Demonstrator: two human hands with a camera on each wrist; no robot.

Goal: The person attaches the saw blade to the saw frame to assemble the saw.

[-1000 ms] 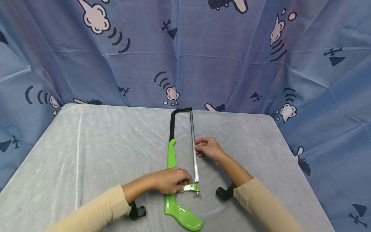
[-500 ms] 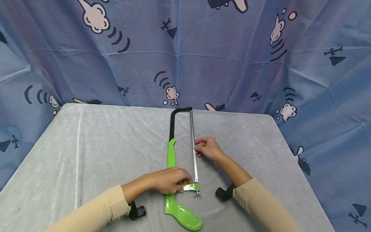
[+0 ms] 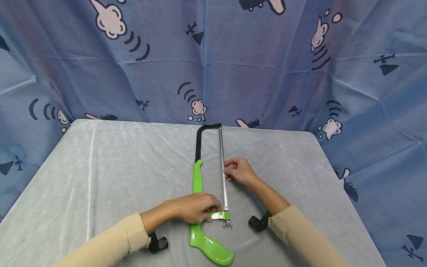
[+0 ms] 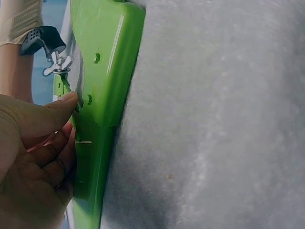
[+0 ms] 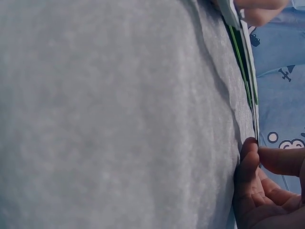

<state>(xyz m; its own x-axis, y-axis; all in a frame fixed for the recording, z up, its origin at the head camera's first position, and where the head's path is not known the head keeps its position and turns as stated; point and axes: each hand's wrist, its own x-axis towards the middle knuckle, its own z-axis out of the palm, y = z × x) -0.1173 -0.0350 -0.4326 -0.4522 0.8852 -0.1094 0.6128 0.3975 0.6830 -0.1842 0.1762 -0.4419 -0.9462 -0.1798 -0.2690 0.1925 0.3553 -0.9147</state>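
1. Here's the hacksaw [image 3: 197, 181] on the table [image 3: 133, 155], handle [image 3: 213, 250] at the near end, bend at the table's far edge.
2. Over on its right side runs the blade [image 3: 222, 155], wing nut [image 3: 227, 223] just before its near end.
3. Left hand [image 3: 195, 207] lies across the frame, at the crosspiece [image 3: 218, 215].
4. Right hand [image 3: 241, 171]: right of the blade, about midway along, touching it!
5. And behind the table, the curtain [image 3: 233, 74].
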